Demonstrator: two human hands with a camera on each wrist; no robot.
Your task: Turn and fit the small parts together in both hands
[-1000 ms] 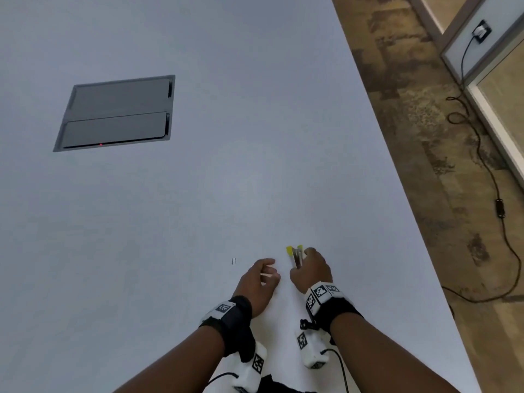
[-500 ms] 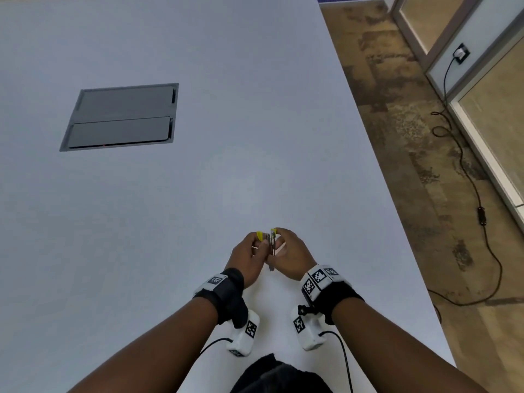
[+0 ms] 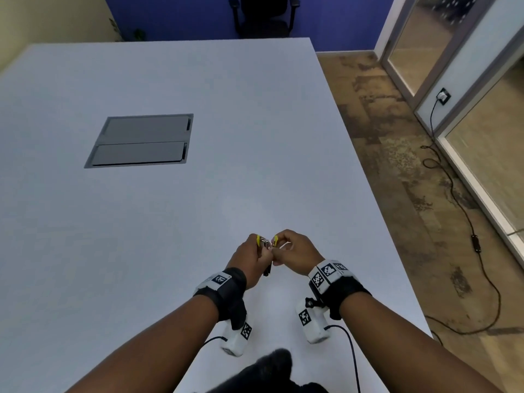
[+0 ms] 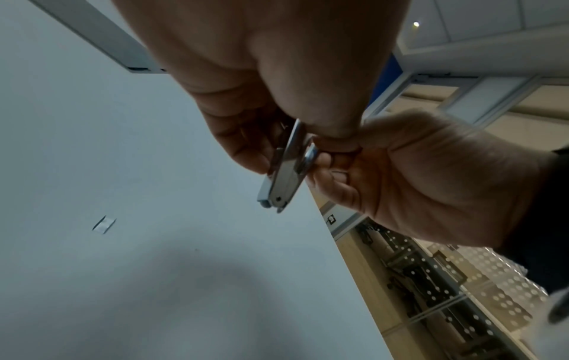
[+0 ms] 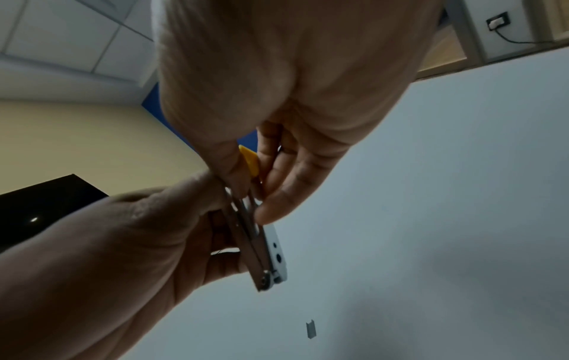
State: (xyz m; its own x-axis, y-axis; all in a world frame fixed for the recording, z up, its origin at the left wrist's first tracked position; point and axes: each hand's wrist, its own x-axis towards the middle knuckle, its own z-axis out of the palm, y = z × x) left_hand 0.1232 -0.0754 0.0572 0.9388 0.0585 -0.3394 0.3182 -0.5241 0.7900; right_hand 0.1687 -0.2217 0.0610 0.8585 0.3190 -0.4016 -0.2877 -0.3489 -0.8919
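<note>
The fingers of the left hand (image 3: 249, 258) were curled round a small metal stapler (image 3: 266, 245) with yellow plastic ends, gripping it above the near part of the white table (image 3: 255, 123). The fingers of the right hand (image 3: 295, 252) were bent in narrowly against the same stapler, thumb and fingertips pinching it from the right. In the left wrist view the stapler (image 4: 284, 170) hung hinge-end down between the two hands, its metal arms slightly parted, with the right hand's fingers (image 4: 332, 165) pressed against its upper part. In the right wrist view a yellow piece (image 5: 250, 160) showed between the right hand's fingers, and the stapler's hinge (image 5: 267, 280) pointed down toward the table.

The hands touched each other around the stapler, held clear of the tabletop. A small strip of staples (image 5: 310, 329) lay alone on the table beneath and just to the left of the hands; it also showed in the left wrist view (image 4: 104, 224). Both wrists wore black bands with white marker-tagged camera units (image 3: 312, 321), their cables running back toward the person.

Farther off and to the left, a grey recessed hatch (image 3: 141, 140) with two flaps sat in the tabletop. A black office chair (image 3: 262, 15) stood beyond the far edge against a blue wall. To the right, a black cable (image 3: 465, 211) ran across the wooden floor from a wall socket (image 3: 443, 95) beside glass panels. Nothing lay between the hands and the stapler.
</note>
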